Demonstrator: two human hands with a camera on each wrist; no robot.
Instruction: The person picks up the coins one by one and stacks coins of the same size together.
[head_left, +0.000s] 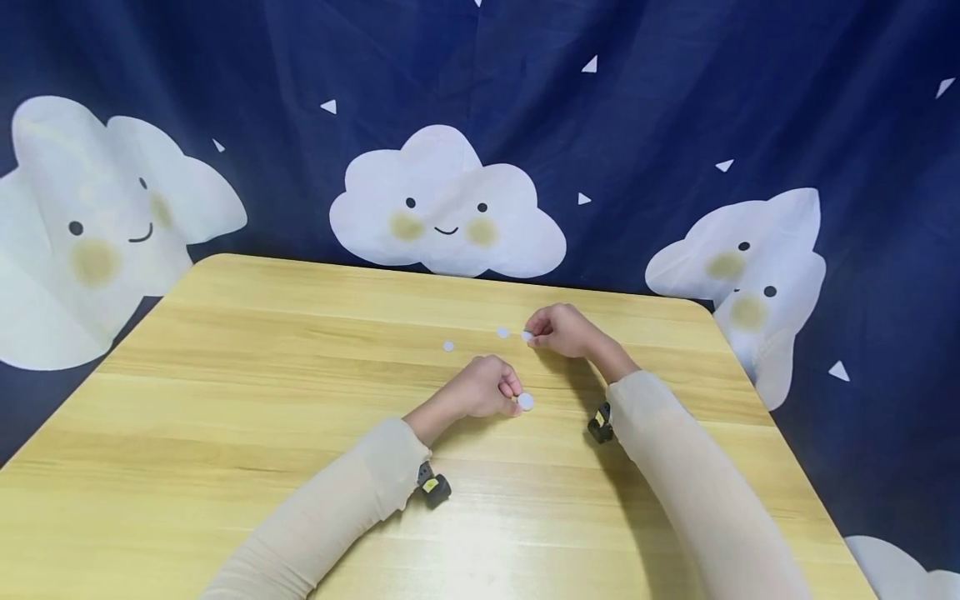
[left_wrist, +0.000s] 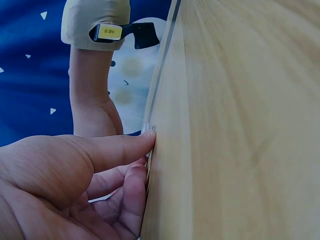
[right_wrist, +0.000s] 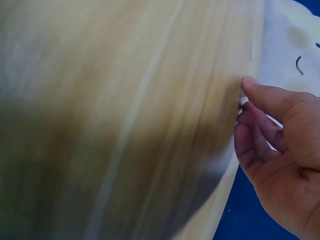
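Note:
In the head view, my left hand [head_left: 483, 388] pinches a small round white disc [head_left: 526, 402] at its edge, low over the tabletop. Farther back, my right hand [head_left: 564, 330] has thumb and fingers on another white disc [head_left: 527, 336], close above the wood. Two more discs lie flat to the left of the right hand: one nearby [head_left: 502, 332], the other farther left [head_left: 447, 346]. The left wrist view has the left thumb [left_wrist: 120, 150] and fingers meeting right at the table surface. In the right wrist view, the right thumb [right_wrist: 267, 97] and fingertips come together at the tabletop.
A light wooden table [head_left: 225, 400] with rounded far corners fills the lower scene. Behind it hangs a dark blue curtain [head_left: 270, 50] printed with smiling clouds. Black wrist cameras sit on the left sleeve [head_left: 435, 489] and right sleeve [head_left: 601, 423].

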